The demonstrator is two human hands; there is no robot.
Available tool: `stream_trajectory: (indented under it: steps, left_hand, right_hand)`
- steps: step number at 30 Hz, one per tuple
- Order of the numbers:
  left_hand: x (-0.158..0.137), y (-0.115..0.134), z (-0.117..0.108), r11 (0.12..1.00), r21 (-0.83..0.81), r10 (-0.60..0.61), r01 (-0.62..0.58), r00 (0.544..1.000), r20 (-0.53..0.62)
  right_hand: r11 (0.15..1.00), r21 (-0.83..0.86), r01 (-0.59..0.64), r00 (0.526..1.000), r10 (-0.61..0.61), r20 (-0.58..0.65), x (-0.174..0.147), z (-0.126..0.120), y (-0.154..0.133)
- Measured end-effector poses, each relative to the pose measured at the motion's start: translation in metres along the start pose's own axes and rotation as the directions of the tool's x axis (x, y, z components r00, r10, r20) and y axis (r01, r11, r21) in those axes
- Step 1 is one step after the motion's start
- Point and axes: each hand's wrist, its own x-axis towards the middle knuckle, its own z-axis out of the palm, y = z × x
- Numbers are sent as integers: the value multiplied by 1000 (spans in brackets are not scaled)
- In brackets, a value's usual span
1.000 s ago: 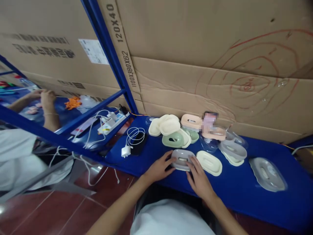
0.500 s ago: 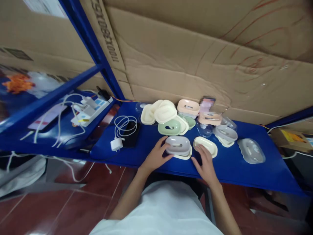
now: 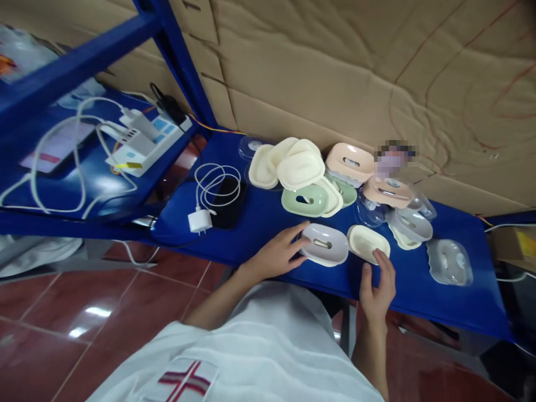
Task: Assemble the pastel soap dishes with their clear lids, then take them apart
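Observation:
A grey oval soap dish (image 3: 324,244) with a slot in its floor sits on a cream piece near the table's front edge. My left hand (image 3: 282,251) grips its left end, a fingertip over the rim. Just right of it lies a cream oval tray (image 3: 367,244). My right hand (image 3: 379,282) is at that tray's right front edge, fingers apart and fingertips at the rim; whether they touch it I cannot tell. Behind them are a green soap dish (image 3: 305,201), several stacked cream trays (image 3: 300,167) and a peach soap dish (image 3: 349,162).
Another peach dish (image 3: 388,192), a grey dish (image 3: 412,223) and a clear plastic-covered dish (image 3: 450,262) are on the right. At left lie a white charger (image 3: 200,221) with coiled cable, a black phone-like slab (image 3: 230,204) and a power strip (image 3: 161,137). Cardboard (image 3: 314,84) stands behind.
The view has shifted. The grey dish now sits more squarely over the cream piece beneath it. My right hand has drawn back from over the cream tray to its front right edge.

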Motion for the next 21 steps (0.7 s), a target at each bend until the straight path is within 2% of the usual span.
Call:
stream_trajectory:
  steps: [2,4,6,9,13,21]
  left_hand:
    - [3,4,-2,1000,-6,-19,19,999,29]
    - [6,8,0,999,-11,-37,38,998,53]
    - [8,12,4,999,-20,-49,51,997,61]
    - [8,17,13,995,-40,-88,89,995,43]
    - [3,23,17,991,-9,-133,133,991,14]
    - [-4,23,22,991,87,-105,106,994,-18]
  right_hand:
    - [995,20,96,985,-98,141,-1,-4,-6]
    - [976,28,216,935,-215,282,2,-1,-11]
    - [952,38,304,883,-296,365,5,6,-12]
    - [933,70,353,852,-351,387,7,14,-11]
    - [926,118,359,849,-377,370,5,15,-9]
    - [911,112,397,819,-407,405,3,10,-15]
